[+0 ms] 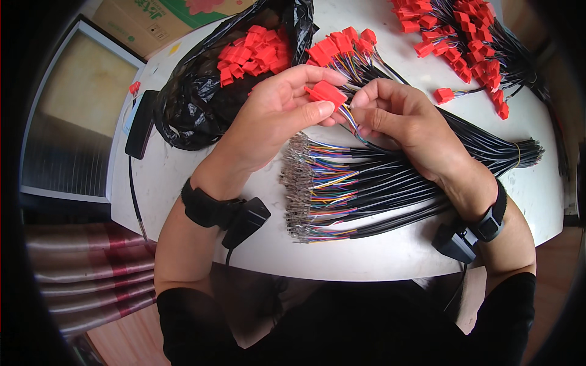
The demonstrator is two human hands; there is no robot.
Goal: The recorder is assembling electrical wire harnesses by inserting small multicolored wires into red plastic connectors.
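Between the thumb and fingers of my left hand (pixel 290 100) is a red plastic connector housing (pixel 326 93). Thin coloured wires (pixel 347 114) run from its lower right end. My right hand (pixel 397 116) pinches one or more of these wires close to the housing; its fingertips partly hide them. Below both hands lies a fanned bundle of black cables (pixel 390 189), with coloured wires and metal terminals (pixel 297 189) at the left ends. Beyond my fingers, a group of cables carries red connector housings (pixel 342 44).
A black plastic bag (pixel 183 104) holding loose red housings (pixel 255 53) stands at the back left. Beside it lies a dark phone (pixel 141 125). Finished-looking cables with red housings (pixel 476 46) pile up at the back right. A cardboard box (pixel 146 24) stands behind the white table (pixel 262 253).
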